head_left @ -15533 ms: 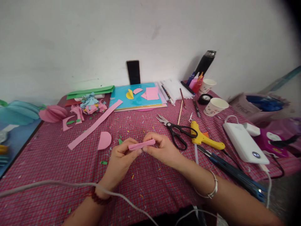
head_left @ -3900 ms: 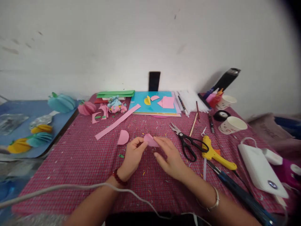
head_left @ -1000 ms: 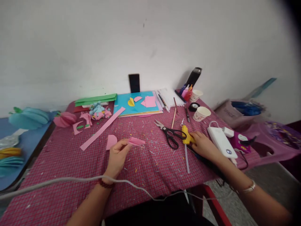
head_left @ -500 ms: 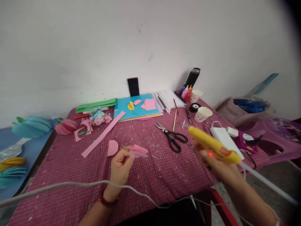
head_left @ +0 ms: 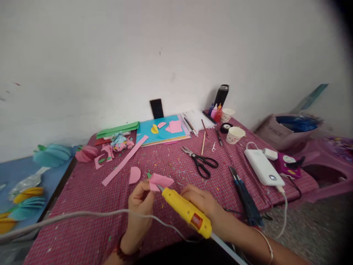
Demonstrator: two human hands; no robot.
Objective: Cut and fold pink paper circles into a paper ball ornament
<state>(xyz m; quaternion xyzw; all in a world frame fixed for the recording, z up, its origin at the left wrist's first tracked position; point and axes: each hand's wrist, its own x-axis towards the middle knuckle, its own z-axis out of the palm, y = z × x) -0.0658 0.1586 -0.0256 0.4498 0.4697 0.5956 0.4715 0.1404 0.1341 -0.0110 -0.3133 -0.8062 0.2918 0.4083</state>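
A folded pink paper piece [head_left: 162, 180] is pinched in my left hand [head_left: 141, 202], over the front middle of the table. My right hand [head_left: 205, 202] is wrapped round a yellow hot glue gun [head_left: 186, 209], and a pale glue stick [head_left: 227, 250] sticks out of its back end. The gun's nozzle is at the lower part of the folded paper; whether it touches is too small to tell. Just left of the hands lies a pink half-circle of paper [head_left: 135, 175]. Black-handled scissors [head_left: 201, 162] lie beyond my right hand.
A box cutter [head_left: 245, 198] lies on the right, near a white power bank [head_left: 264, 167]. Paper cups [head_left: 235, 135] stand farther back. A long pink strip [head_left: 125, 161] and paper scraps lie left. A white cable [head_left: 91, 214] crosses in front of my left wrist.
My right hand has brought the glue gun leftward from the right side to the pink paper. The box cutter now shows on the table. My left hand still holds the paper.
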